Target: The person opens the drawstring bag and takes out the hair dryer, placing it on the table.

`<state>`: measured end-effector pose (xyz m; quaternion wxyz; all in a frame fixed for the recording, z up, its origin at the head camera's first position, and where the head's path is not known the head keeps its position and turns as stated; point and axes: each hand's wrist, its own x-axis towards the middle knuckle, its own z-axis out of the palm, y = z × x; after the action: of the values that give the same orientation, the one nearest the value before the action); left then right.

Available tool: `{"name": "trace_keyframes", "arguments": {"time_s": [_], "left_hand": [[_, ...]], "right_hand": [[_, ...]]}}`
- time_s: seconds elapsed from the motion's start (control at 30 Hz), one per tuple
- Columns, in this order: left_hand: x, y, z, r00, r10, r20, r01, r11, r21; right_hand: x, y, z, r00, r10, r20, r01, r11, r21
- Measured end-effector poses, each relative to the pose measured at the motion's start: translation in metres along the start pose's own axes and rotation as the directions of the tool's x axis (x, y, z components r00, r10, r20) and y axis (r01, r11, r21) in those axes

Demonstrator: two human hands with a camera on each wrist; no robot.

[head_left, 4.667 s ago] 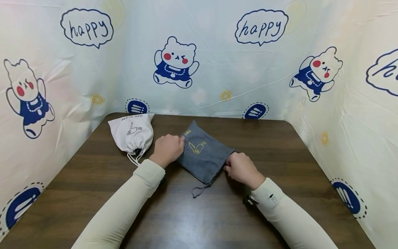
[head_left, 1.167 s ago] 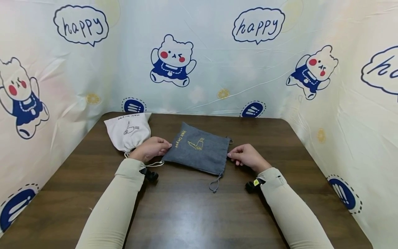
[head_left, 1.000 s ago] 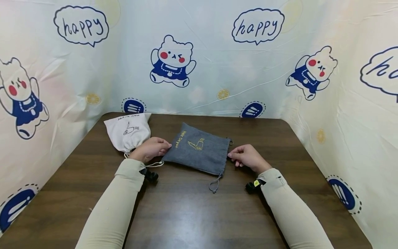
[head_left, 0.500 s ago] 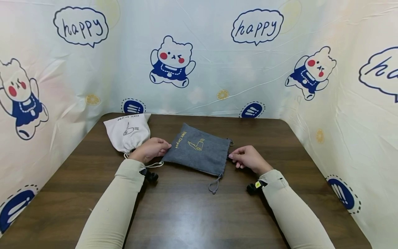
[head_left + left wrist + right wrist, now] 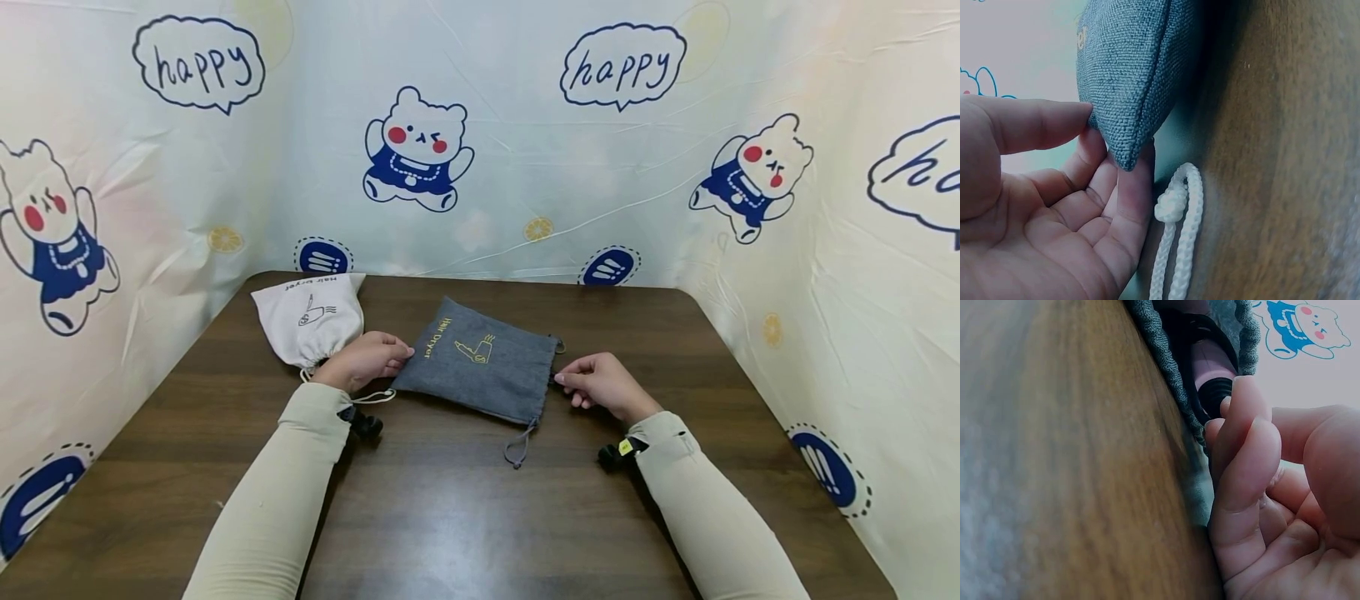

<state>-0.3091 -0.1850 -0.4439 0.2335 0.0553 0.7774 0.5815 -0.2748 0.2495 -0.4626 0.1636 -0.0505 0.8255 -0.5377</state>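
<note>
Head view: I see grey bag [image 5: 487,375] opening rightward; left hand [image 5: 362,361] pinches its closed end, right hand [image 5: 606,385], seemingly, black cord [image 5: 1215,392].

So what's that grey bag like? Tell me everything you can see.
The grey bag looks like coarse woven cloth, with "Hair Dryer" and a dryer drawing in yellow. It lies plumped out on the table, right of the white bag, mouth towards the right hand. A loop of grey cord sticks out at each end of the mouth. Inside show something pinkish and black coils. The left hand pinches a corner of the closed end; the right hand's fingertips are at the mouth, their grip unclear.
</note>
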Motion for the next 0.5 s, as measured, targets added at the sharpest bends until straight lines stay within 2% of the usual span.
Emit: {"name": "trace_keyframes", "arguments": {"time_s": [0.5], "left_hand": [[0.0,0.0007,-0.0001,1.0,-0.004,-0.013,0.004,1.0,0.013]], "right_hand": [[-0.004,0.0011,-0.0007,1.0,0.016,-0.005,-0.016,0.999,0.044]]}}
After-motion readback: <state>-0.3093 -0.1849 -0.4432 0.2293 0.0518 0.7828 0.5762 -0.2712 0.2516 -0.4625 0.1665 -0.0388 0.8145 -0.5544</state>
